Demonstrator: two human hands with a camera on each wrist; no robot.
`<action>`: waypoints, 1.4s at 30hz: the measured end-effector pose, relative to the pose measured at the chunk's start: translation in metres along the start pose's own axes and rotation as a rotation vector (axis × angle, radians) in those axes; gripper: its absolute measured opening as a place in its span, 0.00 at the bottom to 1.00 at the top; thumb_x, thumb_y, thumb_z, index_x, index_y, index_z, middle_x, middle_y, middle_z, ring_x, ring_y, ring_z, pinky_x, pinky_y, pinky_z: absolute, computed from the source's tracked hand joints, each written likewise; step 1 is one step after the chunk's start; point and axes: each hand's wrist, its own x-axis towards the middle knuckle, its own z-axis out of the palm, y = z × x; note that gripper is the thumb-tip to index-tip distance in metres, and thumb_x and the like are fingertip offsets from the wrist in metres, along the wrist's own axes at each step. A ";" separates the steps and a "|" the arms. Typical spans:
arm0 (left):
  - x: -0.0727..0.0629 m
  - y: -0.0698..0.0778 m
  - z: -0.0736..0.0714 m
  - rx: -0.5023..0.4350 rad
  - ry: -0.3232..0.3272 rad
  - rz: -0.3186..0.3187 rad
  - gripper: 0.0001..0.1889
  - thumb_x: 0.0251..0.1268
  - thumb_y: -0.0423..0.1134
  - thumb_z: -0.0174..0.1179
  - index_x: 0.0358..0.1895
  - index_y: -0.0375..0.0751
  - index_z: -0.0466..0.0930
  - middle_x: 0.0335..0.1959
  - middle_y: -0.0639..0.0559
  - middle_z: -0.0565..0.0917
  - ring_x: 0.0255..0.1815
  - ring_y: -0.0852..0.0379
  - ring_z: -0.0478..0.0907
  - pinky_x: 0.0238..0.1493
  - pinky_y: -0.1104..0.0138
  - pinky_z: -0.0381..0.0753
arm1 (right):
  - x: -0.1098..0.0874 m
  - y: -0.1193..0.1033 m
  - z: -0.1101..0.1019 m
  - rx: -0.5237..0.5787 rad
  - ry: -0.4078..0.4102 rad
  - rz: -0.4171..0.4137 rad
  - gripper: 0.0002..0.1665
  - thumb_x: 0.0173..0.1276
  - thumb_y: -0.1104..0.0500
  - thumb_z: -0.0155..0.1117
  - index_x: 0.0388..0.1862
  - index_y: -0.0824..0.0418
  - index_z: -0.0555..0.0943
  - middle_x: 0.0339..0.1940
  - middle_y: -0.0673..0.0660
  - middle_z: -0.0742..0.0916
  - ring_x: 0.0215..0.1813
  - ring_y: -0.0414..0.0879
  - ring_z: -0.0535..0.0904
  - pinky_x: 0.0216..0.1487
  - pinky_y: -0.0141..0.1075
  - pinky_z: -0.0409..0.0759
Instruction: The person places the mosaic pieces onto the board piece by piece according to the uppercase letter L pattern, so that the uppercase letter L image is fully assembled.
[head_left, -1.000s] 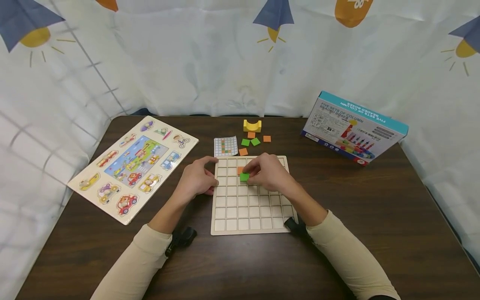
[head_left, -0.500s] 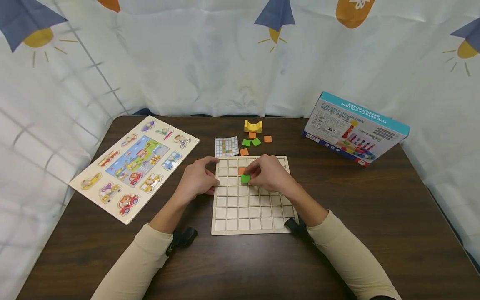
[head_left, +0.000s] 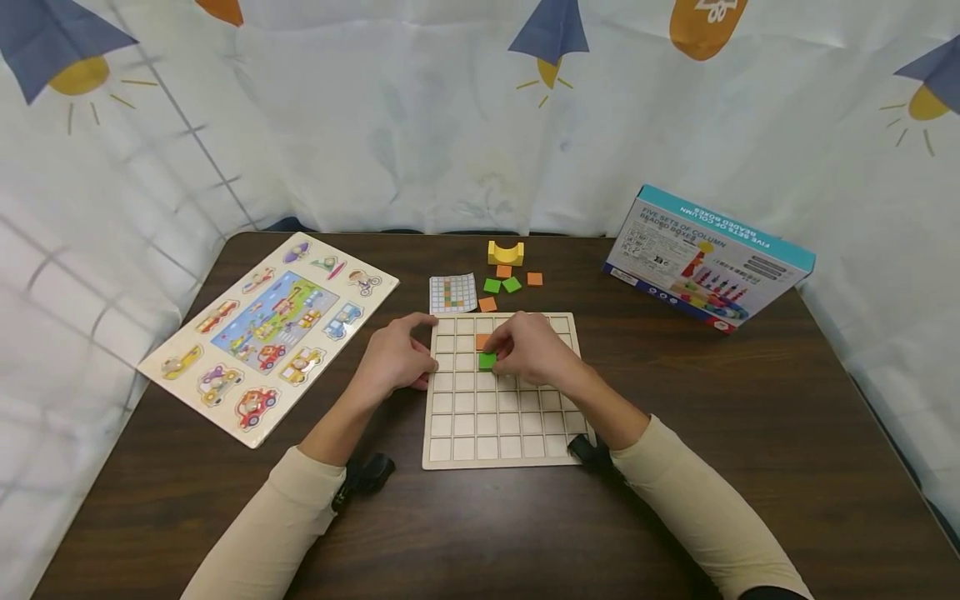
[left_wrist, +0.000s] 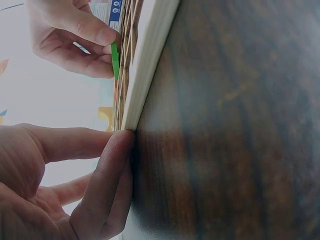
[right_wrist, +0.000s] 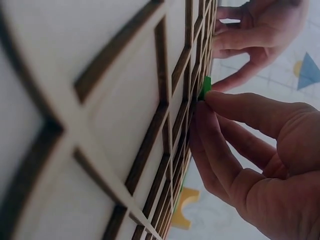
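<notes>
My right hand (head_left: 531, 350) pinches a green square tile (head_left: 486, 362) between thumb and fingers, tilted over the wooden grid board (head_left: 487, 461). In the right wrist view, the green tile (right_wrist: 206, 86) shows at the fingertips, low over the cells. An orange tile (head_left: 482, 342) lies on the board just above it, partly covered by the hand. My left hand (head_left: 397, 357) rests at the board's left edge, thumb and forefinger spread apart along it. The left wrist view has the fingertips (left_wrist: 122, 140) touching the side of the board.
Behind the board lie a small pattern card (head_left: 452, 293), loose orange and green tiles (head_left: 512, 284) and a yellow arched block (head_left: 506, 253). A picture puzzle board (head_left: 273, 333) lies at left. A printed box (head_left: 708, 258) stands at the back right.
The right hand and the green tile have shifted slightly down toward the near side over the board. The left hand stays at the board's edge.
</notes>
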 end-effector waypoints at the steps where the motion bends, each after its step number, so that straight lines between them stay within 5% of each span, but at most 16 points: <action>1: 0.000 0.000 0.000 0.002 -0.001 -0.002 0.37 0.55 0.23 0.64 0.73 0.43 0.72 0.35 0.40 0.86 0.21 0.55 0.84 0.24 0.64 0.91 | 0.000 0.000 0.001 0.000 0.001 -0.002 0.11 0.60 0.69 0.76 0.43 0.62 0.92 0.35 0.53 0.91 0.36 0.41 0.83 0.38 0.31 0.84; 42: 0.000 0.000 0.000 0.009 -0.001 0.002 0.37 0.56 0.24 0.64 0.73 0.43 0.72 0.34 0.40 0.87 0.20 0.55 0.85 0.25 0.63 0.91 | 0.002 -0.006 0.001 -0.082 0.042 -0.065 0.11 0.56 0.71 0.76 0.39 0.62 0.91 0.33 0.54 0.90 0.36 0.43 0.83 0.39 0.32 0.86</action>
